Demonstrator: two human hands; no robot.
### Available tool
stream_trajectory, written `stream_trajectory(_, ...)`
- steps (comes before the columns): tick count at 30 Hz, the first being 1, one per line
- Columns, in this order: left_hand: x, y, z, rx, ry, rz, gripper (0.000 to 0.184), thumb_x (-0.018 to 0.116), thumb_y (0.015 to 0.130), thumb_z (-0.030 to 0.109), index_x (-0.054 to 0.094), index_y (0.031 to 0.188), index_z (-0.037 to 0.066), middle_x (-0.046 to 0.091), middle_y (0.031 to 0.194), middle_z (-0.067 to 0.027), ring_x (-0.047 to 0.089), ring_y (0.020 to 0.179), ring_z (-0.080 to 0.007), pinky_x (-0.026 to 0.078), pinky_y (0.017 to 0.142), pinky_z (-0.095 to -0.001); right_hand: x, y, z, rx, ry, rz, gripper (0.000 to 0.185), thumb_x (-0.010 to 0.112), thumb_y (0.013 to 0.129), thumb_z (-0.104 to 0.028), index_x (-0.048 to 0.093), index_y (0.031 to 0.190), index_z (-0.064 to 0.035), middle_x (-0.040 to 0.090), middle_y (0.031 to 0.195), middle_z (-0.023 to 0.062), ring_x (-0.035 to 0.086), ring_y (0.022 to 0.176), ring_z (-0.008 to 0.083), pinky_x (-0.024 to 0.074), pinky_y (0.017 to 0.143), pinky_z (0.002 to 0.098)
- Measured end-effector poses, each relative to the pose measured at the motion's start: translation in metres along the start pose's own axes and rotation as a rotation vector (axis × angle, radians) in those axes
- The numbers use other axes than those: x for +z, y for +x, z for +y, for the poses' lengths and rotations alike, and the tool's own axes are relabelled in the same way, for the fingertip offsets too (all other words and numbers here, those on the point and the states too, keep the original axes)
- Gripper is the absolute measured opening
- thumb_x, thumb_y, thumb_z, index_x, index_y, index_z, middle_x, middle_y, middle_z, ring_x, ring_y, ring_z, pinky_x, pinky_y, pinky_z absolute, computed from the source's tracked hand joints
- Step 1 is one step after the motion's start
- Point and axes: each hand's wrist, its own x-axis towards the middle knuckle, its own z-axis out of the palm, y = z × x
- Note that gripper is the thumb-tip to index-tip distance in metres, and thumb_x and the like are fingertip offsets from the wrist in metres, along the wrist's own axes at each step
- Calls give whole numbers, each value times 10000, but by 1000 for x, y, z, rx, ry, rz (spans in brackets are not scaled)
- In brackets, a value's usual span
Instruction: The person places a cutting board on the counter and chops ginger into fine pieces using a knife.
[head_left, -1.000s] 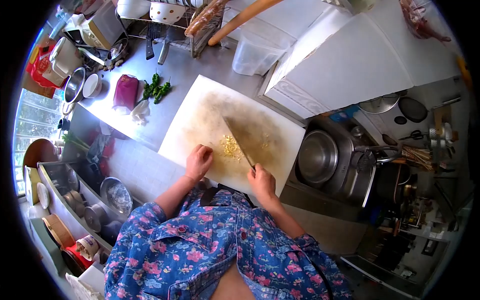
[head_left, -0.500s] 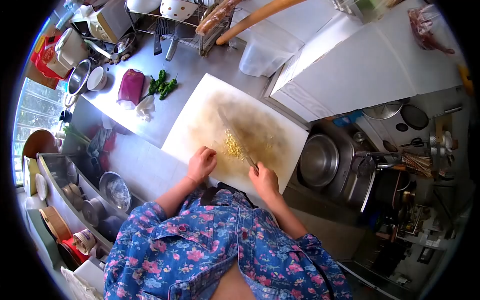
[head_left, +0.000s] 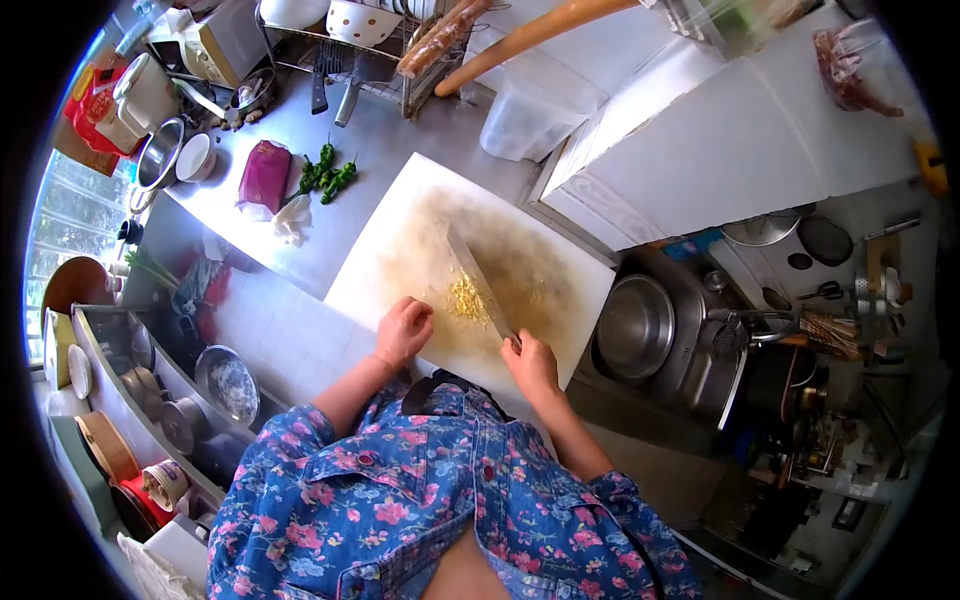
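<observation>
A white cutting board (head_left: 400,215) with brown stains lies on the counter in front of me. Small yellow chopped pieces (head_left: 466,298) form a pile near its middle. My right hand (head_left: 530,362) is closed round the handle of a knife (head_left: 475,278), whose blade points away from me, just right of the pile. At the board's near left edge rests my left hand (head_left: 405,328), its fingers curled together left of the pile; whether anything is inside them is hidden.
Green peppers (head_left: 327,174), a purple packet (head_left: 265,176) and a white bowl (head_left: 196,158) stand at the back left. To the right, a metal basin (head_left: 636,325) sits in the sink (head_left: 700,350). A dish rack (head_left: 400,90) is at the back.
The knife has shifted slightly over the board beside the pile, its blade angle changing. The whole view has moved a little. My left hand stays curled at the board's edge.
</observation>
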Motion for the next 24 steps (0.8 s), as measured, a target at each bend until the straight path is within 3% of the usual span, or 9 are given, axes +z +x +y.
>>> stream_trajectory(13, -1, -2, 1, -20, -64, -17, 63, 633, 766, 103, 644, 821, 74, 604, 802, -83, 622, 688, -246, 519, 635, -336, -2, -13, 14, 51, 22, 89, 275, 574, 846, -252, 555, 735, -1, 612, 671, 210, 614, 657, 395, 476, 602, 473)
stream_trajectory(24, -2, 3, -2, 24, -14, -12, 60, 635, 765, 118, 639, 815, 84, 604, 799, -76, 619, 678, -233, 513, 617, -334, 1, -9, 13, 44, 56, 35, 265, 583, 844, -252, 557, 739, -10, 608, 651, 208, 616, 639, 397, 480, 580, 467)
